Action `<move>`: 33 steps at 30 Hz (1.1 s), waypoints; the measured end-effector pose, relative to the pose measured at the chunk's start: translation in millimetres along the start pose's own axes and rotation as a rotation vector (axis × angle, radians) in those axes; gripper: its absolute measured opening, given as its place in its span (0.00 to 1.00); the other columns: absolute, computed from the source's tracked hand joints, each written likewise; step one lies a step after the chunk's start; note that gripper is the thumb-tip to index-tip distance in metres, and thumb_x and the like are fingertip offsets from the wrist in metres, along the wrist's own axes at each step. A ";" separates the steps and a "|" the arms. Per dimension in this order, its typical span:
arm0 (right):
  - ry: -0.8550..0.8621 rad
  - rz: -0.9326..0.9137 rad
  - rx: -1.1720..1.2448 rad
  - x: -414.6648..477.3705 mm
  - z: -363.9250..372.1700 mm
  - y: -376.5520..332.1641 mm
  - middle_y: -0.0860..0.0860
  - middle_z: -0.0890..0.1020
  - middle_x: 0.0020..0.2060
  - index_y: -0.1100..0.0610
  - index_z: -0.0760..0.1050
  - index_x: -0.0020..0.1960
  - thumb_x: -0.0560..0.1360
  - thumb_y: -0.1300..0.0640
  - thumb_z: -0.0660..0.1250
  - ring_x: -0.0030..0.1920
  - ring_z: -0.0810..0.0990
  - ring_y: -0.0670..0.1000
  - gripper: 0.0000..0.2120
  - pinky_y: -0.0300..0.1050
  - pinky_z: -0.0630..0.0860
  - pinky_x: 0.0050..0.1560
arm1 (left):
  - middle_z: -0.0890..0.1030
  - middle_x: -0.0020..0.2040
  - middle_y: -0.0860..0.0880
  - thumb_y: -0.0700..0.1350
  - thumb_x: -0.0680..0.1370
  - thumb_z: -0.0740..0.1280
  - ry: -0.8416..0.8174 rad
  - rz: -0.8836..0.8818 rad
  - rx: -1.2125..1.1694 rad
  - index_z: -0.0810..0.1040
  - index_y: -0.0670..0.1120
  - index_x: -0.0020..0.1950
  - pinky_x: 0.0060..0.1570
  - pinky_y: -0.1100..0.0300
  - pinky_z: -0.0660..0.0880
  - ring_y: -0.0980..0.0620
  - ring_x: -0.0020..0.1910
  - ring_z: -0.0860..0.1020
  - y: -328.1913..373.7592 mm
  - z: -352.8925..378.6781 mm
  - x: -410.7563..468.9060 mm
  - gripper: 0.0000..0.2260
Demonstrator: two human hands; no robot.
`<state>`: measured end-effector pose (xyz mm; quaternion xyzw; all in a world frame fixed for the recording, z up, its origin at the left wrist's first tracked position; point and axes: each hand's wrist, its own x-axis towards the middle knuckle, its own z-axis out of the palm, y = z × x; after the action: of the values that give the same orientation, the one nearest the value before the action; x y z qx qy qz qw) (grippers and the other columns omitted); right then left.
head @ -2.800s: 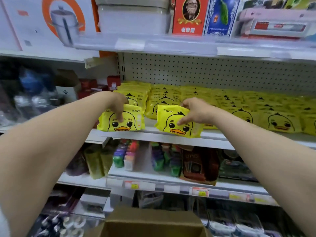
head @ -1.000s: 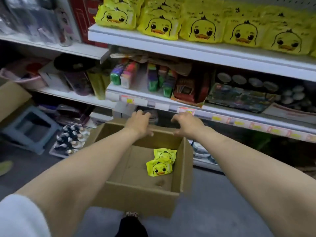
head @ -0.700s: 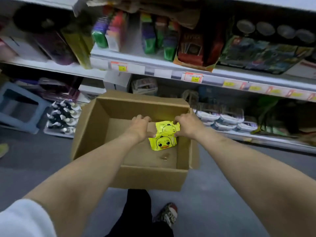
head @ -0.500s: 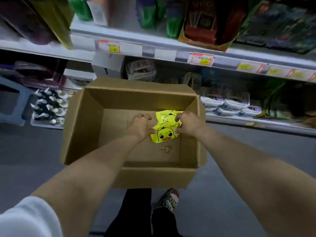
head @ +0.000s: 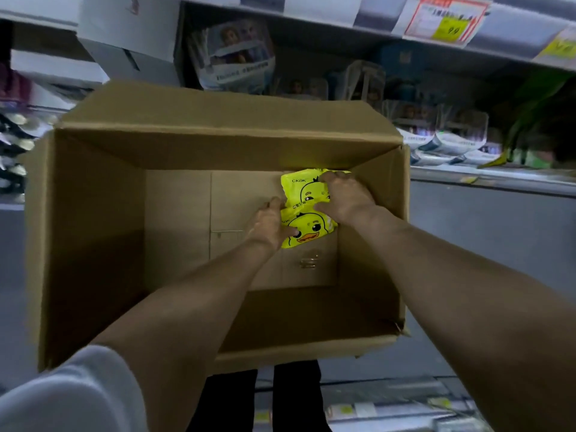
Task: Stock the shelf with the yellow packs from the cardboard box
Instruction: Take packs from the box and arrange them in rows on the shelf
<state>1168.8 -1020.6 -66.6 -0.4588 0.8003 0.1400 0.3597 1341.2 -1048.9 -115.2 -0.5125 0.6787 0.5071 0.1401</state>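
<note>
An open cardboard box [head: 93,213] fills the head view. Two yellow packs with a duck face lie at the bottom, toward its right wall. My left hand [head: 269,224] grips the left edge of the nearer yellow pack [head: 311,230]. My right hand [head: 343,198] grips the farther yellow pack [head: 296,188], which overlaps the nearer one; its right part is hidden under my fingers. The shelf holding the other yellow packs is out of view above.
The box's far flap [head: 218,110] stands toward the lower store shelf [head: 467,173], which holds clear packaged goods. A price tag [head: 445,20] hangs on the shelf edge above. A small piece of clear tape [head: 308,260] lies on the box floor. My legs show below the box.
Both hands went from the shelf down into the box and took hold of the two packs. The view has dropped closer to the box.
</note>
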 end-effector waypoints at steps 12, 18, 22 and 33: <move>-0.059 0.140 0.001 21.6 28.8 -15.3 0.58 0.74 0.66 0.55 0.51 0.78 0.72 0.49 0.75 0.66 0.75 0.60 0.45 0.51 0.72 0.61 | 0.77 0.64 0.47 0.48 0.73 0.64 -0.089 -0.150 0.304 0.70 0.64 0.67 0.62 0.50 0.74 0.42 0.63 0.76 -92.1 -18.4 -4.0 0.23; -0.026 0.116 -0.202 20.9 57.5 -27.8 0.54 0.70 0.66 0.52 0.65 0.71 0.66 0.45 0.78 0.68 0.68 0.57 0.39 0.50 0.71 0.61 | 0.68 0.67 0.48 0.52 0.65 0.77 -0.005 -0.037 0.456 0.66 0.56 0.71 0.65 0.53 0.65 0.46 0.68 0.66 -107.5 -33.7 -12.0 0.37; 0.005 0.113 -0.262 13.3 66.5 -31.0 0.54 0.68 0.67 0.53 0.66 0.71 0.64 0.42 0.79 0.70 0.65 0.57 0.42 0.50 0.68 0.63 | 0.73 0.65 0.49 0.54 0.63 0.80 -0.066 -0.055 0.235 0.70 0.56 0.69 0.62 0.55 0.69 0.47 0.66 0.70 -100.6 -20.9 -5.1 0.37; -0.028 0.113 0.049 -28.1 48.4 -22.8 0.56 0.80 0.58 0.57 0.74 0.60 0.65 0.42 0.79 0.61 0.77 0.57 0.32 0.45 0.73 0.51 | 0.84 0.53 0.47 0.50 0.66 0.80 -0.193 -0.273 -0.244 0.82 0.48 0.58 0.56 0.54 0.77 0.47 0.52 0.82 -97.5 -48.0 -32.0 0.22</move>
<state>1218.5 -988.2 -78.4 -0.4018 0.8231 0.1469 0.3735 1452.6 -1067.3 -124.1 -0.5620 0.5199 0.6085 0.2086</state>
